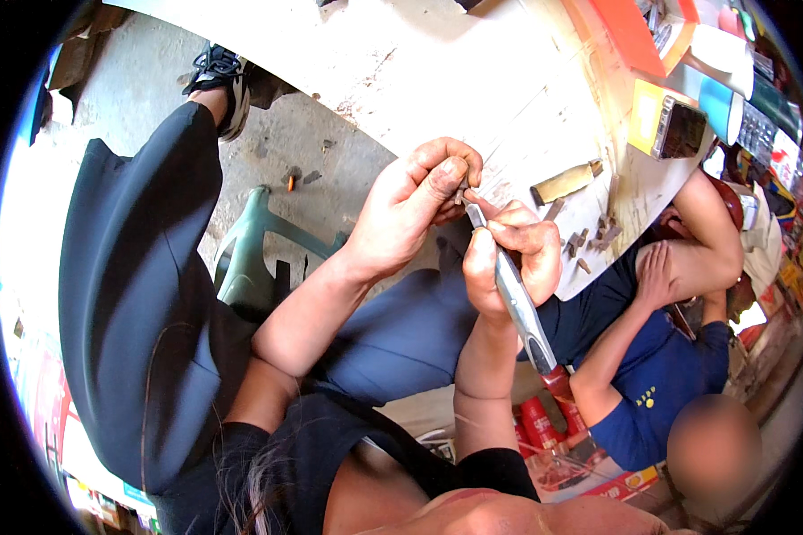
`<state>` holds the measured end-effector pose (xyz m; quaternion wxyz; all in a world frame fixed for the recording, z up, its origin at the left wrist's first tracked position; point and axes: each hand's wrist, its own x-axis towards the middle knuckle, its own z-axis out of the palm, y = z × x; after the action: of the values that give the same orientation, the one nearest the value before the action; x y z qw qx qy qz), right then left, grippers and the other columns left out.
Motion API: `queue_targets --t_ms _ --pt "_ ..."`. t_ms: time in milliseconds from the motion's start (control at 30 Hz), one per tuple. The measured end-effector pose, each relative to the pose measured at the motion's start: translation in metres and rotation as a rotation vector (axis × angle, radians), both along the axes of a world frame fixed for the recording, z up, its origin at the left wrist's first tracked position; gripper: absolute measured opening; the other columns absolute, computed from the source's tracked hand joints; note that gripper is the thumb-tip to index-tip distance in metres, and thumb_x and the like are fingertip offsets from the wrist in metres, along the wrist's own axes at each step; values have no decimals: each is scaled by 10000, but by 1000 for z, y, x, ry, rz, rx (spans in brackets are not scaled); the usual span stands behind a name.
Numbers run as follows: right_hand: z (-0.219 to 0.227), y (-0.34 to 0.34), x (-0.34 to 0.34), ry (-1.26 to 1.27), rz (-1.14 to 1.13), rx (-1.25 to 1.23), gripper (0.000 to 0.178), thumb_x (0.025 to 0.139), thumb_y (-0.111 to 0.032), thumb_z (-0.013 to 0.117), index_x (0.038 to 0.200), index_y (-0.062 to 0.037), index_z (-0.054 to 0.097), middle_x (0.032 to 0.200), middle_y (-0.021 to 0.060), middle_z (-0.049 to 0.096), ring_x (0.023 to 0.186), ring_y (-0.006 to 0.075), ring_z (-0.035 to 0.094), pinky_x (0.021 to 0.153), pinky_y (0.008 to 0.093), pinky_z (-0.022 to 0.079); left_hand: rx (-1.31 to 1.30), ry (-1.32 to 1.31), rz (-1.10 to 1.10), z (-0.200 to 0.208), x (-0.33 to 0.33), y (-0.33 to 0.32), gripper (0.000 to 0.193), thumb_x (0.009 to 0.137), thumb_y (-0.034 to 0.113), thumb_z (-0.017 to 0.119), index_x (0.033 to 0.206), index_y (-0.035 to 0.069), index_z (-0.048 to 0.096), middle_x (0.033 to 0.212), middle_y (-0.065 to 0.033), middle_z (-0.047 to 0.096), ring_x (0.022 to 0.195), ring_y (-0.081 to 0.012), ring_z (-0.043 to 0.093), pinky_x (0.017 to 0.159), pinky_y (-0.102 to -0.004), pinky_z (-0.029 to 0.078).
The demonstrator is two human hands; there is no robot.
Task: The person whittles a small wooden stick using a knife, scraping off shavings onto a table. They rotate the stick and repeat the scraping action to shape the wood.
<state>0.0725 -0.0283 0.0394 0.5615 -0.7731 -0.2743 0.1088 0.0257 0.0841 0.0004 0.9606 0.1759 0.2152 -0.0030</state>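
Observation:
My left hand (410, 205) is closed in a pinch on a small brown piece (461, 192), mostly hidden by the fingers. The fingers of my right hand (537, 259) wrap round a silver metal-handled utility knife (519, 301). Its front end meets the brown piece between both hands, and its long handle slants back toward the lower right. The hands are close together above the near edge of the white table (473, 98). Right of them on the tabletop lie several small brown pieces (583, 241) and a yellowish-brown block (567, 183).
A phone (682, 129) leans by a yellow box at the table's right, near an orange-red box (625, 36). A person in a blue shirt (651, 392) sits close on my right. Left of the table, a green plastic stool (245, 254) stands on the concrete floor (152, 80).

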Motion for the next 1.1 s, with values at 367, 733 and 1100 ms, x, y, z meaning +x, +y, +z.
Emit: queue_targets --t_ms 367,733,1100 --pt "0 1 1 276 -126 264 139 744 62 569 775 -4 450 656 89 523 570 114 491 764 434 562 -19 28 -12 2 1 1 220 982 242 460 942 38 534 682 49 422 576 -14 319 515 -166 274" --pt "-8 -1 2 59 -82 150 159 700 104 578 770 14 467 658 101 546 537 137 528 667 375 579 -28 15 -7 1 0 1 229 984 245 454 937 35 534 677 52 404 573 -12 306 512 -166 267" --pt "-9 -1 1 37 -79 154 182 687 111 596 790 18 479 671 111 561 548 150 549 673 380 580 -21 13 -12 2 1 1 234 973 230 467 977 1 514 672 61 366 561 -14 268 512 -169 236"
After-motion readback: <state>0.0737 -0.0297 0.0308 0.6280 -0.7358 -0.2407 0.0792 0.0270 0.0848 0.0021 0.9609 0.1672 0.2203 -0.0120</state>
